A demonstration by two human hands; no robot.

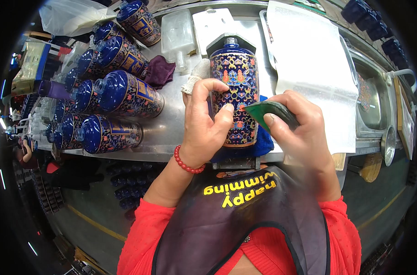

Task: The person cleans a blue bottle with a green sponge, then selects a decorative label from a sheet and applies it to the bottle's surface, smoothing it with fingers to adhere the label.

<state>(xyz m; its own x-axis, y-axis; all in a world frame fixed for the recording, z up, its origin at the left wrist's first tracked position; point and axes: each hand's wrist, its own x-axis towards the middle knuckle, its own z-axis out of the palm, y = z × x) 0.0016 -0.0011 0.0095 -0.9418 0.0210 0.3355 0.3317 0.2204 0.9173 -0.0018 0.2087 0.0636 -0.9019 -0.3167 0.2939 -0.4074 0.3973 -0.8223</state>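
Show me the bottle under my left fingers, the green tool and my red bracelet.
Bottle (242, 94), head view: middle of its patterned side.
Green tool (264, 109), head view: its green face.
Red bracelet (183, 166), head view: beads on its lower curve.

A factory workshop is suggested by the many like goods. Dark blue patterned bottles (128, 91) are massed on the left of a metal worktable (176, 126), and a matching bottle (236, 94) is set in the middle. More dark blue wares (130, 181) are kept in rows below, to the left, and others (366, 18) are grouped at the far right. A metal sink (375, 120) is fitted at the right. The floor is marked with a yellow line (96, 223). At the far left, another person (27, 153) is seen. A dark apron (194, 229) is worn at the near side.
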